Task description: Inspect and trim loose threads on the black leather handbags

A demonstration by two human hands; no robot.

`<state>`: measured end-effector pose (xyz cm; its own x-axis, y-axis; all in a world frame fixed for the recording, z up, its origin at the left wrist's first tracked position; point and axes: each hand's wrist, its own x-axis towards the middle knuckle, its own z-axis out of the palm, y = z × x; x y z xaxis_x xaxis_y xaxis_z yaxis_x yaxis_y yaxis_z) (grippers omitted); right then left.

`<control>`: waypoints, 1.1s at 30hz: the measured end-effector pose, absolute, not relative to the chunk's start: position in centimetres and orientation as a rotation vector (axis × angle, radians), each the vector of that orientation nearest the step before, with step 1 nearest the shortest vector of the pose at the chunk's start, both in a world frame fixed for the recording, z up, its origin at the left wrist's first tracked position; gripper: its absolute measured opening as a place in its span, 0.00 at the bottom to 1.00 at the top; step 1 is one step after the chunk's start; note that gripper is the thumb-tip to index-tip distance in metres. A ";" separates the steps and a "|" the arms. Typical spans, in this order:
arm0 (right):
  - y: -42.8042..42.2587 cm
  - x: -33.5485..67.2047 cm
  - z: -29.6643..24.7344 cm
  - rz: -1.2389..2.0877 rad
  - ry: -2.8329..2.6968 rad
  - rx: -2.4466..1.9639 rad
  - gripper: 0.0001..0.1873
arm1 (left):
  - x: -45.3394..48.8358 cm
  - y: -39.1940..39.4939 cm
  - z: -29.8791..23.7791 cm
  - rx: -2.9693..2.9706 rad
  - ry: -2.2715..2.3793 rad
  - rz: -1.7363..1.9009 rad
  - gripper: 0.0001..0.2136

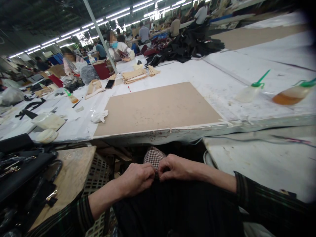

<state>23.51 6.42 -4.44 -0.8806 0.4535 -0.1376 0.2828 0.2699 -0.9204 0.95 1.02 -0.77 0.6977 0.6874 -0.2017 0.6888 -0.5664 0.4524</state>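
My left hand [140, 176] and my right hand [174, 168] are close together over my lap, below the table's front edge. Both have their fingers curled in; a small gap shows between the right thumb and fingers. What they pinch, if anything, is hidden. Dark cloth [177, 207] covers my lap just under the hands. Behind the fingertips a brown-and-white checked cloth [155, 155] rises toward the table. On the tabletop ahead lies a bare tan board [158, 108].
Two green-tipped squeeze bottles, one pale [249, 93] and one amber [291, 95], stand at right. Black bags [19, 168] with chains crowd the left, beside a plastic crate [97, 174]. Across the table are a phone [110, 84], tan pieces [134, 75], black material [182, 47] and several people.
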 end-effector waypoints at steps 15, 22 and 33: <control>6.0 23.2 -3.4 1.554 -2.453 -0.730 0.06 | 1.0 0.6 -0.7 1.838 1.096 0.274 0.04; 5.8 23.3 -3.2 1.506 -2.447 -0.837 0.05 | 0.8 0.5 -1.3 1.655 1.410 0.218 0.09; 5.6 23.2 -2.6 1.498 -2.375 -1.023 0.03 | 1.1 0.9 -1.6 1.653 1.442 0.244 0.10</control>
<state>23.22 5.60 -2.61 -0.7554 0.6171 -0.2204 0.4648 0.2674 -0.8441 1.12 0.89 -1.58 0.3003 0.8688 -0.3937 0.6910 0.0864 0.7177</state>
